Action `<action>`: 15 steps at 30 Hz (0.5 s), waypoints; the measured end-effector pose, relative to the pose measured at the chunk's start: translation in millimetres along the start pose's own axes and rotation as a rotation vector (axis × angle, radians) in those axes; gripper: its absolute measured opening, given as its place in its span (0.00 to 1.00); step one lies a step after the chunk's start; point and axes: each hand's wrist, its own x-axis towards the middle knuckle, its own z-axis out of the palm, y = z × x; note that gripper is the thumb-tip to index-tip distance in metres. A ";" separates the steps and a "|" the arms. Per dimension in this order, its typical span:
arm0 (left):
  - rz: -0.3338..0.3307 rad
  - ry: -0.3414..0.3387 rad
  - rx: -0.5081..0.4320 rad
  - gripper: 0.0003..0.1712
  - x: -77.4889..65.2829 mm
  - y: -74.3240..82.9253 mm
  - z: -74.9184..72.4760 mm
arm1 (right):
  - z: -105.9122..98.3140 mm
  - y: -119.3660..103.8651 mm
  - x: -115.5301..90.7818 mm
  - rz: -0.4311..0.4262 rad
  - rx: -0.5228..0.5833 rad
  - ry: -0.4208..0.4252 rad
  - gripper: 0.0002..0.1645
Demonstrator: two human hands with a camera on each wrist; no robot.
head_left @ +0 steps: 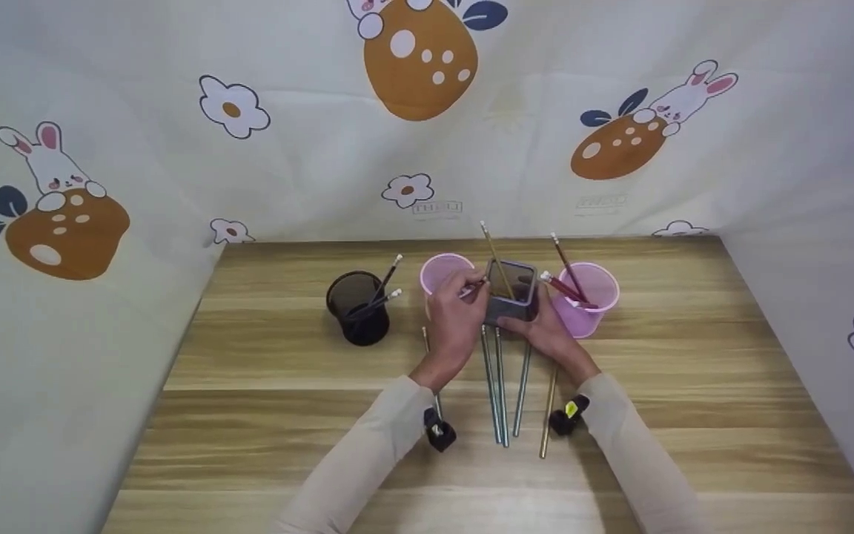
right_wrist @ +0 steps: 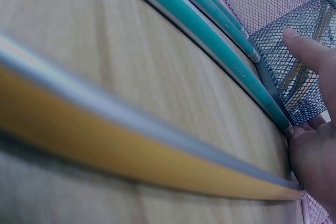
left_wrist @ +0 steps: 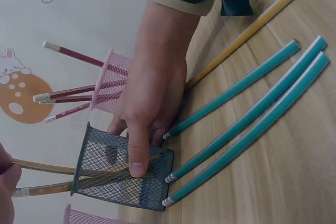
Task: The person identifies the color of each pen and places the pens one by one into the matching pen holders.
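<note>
My left hand (head_left: 457, 319) pinches a yellow pencil (left_wrist: 44, 167) near its end, its other part inside the grey square mesh pen holder (head_left: 502, 307). Another yellow pencil (head_left: 497, 256) leans in that holder, eraser end up. My right hand (head_left: 551, 335) grips the holder from its right side, the thumb lying across the front mesh (left_wrist: 107, 156). Just in front of the holder, teal pencils (head_left: 522, 393) lie on the table with their eraser ends towards it. A loose yellow pencil (head_left: 548, 415) lies below the right wrist.
On the left stands a round black mesh holder (head_left: 368, 332) with dark pencils. A pink mesh holder (head_left: 445, 261) is partly hidden behind my left hand. Another pink holder (head_left: 586, 322), right of my right hand, contains red pencils (head_left: 566, 263). A patterned cloth (head_left: 308, 170) hangs behind the wooden table (head_left: 249, 356).
</note>
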 end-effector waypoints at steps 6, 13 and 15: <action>0.145 -0.042 -0.009 0.08 -5.6 -4.7 5.0 | 0.1 -0.5 0.5 -0.002 0.015 0.016 0.55; 0.068 -0.030 -0.035 0.09 -9.7 -10.9 5.5 | -0.3 -26.9 -9.8 0.015 -0.012 -0.019 0.56; 0.063 -0.006 -0.028 0.08 -10.4 -12.3 4.2 | 0.2 -36.1 -14.1 0.010 -0.018 -0.027 0.55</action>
